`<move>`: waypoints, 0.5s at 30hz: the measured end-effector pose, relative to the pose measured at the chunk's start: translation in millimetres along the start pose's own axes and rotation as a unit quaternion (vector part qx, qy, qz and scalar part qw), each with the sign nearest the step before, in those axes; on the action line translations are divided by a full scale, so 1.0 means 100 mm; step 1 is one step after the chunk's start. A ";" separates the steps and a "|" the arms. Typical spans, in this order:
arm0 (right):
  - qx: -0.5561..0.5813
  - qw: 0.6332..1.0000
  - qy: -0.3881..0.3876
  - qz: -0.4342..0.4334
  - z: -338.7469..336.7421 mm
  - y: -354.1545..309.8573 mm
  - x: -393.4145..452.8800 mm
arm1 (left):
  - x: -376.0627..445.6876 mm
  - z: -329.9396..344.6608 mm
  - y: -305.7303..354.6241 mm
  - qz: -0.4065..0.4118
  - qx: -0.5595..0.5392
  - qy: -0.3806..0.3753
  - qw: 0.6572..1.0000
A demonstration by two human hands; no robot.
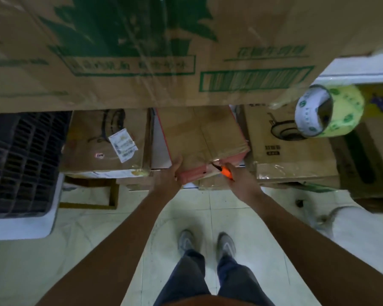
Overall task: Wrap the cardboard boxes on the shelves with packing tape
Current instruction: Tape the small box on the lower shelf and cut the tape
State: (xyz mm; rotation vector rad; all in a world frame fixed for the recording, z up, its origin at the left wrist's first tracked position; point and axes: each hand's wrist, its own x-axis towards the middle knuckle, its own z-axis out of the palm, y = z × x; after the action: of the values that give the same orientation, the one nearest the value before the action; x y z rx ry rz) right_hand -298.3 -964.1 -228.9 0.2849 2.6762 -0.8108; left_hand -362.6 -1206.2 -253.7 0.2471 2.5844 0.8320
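A large brown cardboard box point(142, 51) carries dark green print and a green barcode. The round roll of packing tape point(328, 110) is pale yellow-green with green logos and a white core. A small knife handle point(227, 172) is bright orange against a brown box with pink-red edges point(199, 138). The floor tiles point(124, 228) are cream.

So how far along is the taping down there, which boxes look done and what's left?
Done, it seems: the big green-printed box up top shows shiny clear tape. In hand: the left hand steadies the red-edged box while the right hand holds an orange cutter at its front edge; the tape roll hangs at right. Left: the labelled box and the pan-printed box, whose wrapping I can't confirm.
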 end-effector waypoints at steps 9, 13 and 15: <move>0.252 0.914 0.287 0.136 -0.57 -0.01 -0.94 | -0.17 -0.17 0.91 0.017 0.113 -0.145 0.983; 0.323 0.825 0.427 0.182 -1.07 0.02 -1.14 | -0.39 -0.38 1.53 0.055 0.156 -0.040 0.985; 0.340 0.786 0.493 0.152 -1.49 0.00 -1.20 | -0.54 -0.49 1.95 0.077 0.035 0.043 0.995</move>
State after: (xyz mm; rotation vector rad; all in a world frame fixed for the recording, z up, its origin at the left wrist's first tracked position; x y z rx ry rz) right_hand -224.7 -891.1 -68.1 1.6789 2.8441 -1.8857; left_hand -327.3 -1090.2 -84.5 0.4459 2.7044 0.8219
